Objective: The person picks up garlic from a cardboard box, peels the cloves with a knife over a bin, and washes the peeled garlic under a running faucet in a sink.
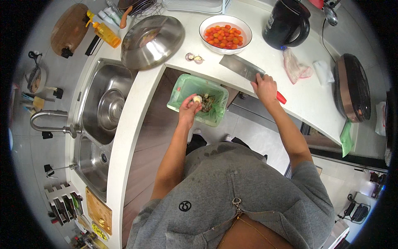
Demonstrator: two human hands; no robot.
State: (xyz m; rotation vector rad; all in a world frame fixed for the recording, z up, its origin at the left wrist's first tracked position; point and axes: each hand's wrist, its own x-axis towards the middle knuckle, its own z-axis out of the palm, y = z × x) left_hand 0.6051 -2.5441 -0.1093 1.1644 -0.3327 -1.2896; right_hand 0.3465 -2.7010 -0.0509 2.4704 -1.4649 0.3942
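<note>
In my left hand, between thumb and fingertips, is a small pale bulb piece, probably garlic or onion. That hand hovers over a bin lined with a green bag, which has food scraps inside. My right hand grips a cleaver where blade meets handle. The blade lies flat on the white counter, and the red handle shows past my wrist. Two small purple-skinned bulb pieces rest on the counter left of the blade.
Behind the blade stands a white bowl of water with small orange-red tomatoes. A large steel bowl is at left, beside the sink. On the right are a black kettle, a crumpled plastic bag and a countertop appliance.
</note>
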